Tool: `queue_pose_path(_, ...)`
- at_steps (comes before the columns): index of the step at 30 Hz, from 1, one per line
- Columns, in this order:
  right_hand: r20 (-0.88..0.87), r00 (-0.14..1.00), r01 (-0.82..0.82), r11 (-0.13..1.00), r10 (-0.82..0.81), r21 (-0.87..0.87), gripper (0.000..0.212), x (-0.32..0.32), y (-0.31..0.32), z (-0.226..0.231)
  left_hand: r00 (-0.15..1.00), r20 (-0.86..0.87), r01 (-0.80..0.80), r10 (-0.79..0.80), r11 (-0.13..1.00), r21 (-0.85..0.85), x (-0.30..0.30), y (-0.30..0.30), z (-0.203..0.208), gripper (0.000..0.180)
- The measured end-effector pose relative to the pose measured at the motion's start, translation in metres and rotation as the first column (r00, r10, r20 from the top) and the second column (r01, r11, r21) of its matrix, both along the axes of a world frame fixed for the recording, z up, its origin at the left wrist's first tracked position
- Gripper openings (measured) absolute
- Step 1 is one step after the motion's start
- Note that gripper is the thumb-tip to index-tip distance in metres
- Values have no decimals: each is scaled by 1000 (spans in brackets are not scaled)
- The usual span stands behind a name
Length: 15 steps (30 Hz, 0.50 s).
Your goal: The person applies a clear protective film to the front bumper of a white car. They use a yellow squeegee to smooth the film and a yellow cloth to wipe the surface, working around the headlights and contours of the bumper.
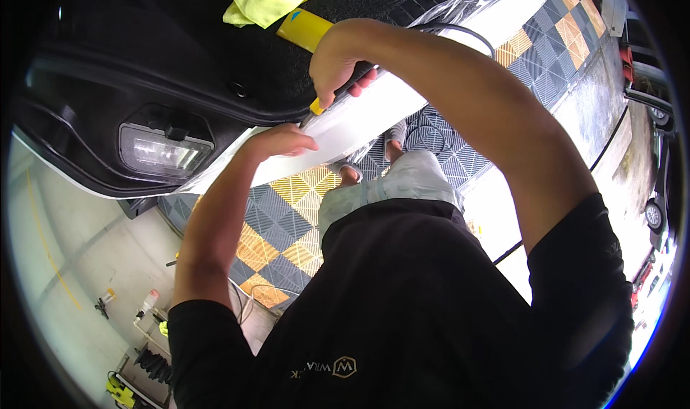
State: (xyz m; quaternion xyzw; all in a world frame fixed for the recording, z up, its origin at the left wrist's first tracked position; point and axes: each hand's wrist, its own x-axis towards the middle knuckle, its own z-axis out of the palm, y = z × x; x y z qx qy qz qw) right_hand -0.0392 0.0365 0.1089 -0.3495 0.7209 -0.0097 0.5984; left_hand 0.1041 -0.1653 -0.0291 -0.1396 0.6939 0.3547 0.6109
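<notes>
My right hand reaches over the rear edge of an open car boot, its fingers closed on a small yellow-handled knife. The knife's thin tip points toward my left hand, which lies with outstretched fingers on the white car panel beside the black trim. A yellow flat card-like piece sits against the back of my right hand; whether the hand also holds it cannot be told. A crumpled yellow-green cloth rests on the black boot carpet just past it.
Glossy, wrinkled film covers the white edge at the upper right, near a dark cable. A lamp is set in the black panel at left. Grey and tan floor tiles lie below. Bottles and equipment stand lower left.
</notes>
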Motion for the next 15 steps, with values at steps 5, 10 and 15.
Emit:
queue_pose_path(5,-33,999,45,998,-44,48,38,-13,24,4,950,-309,53,-39,998,38,6,25,5,49)
queue_pose_path(10,-37,999,41,998,-39,39,36,-12,24,8,891,-434,149,-131,989,7,9,16,-1,52)
queue_pose_path(15,-21,998,62,995,-61,77,35,-19,44,0,906,-320,273,-277,960,-58,-28,73,33,47)
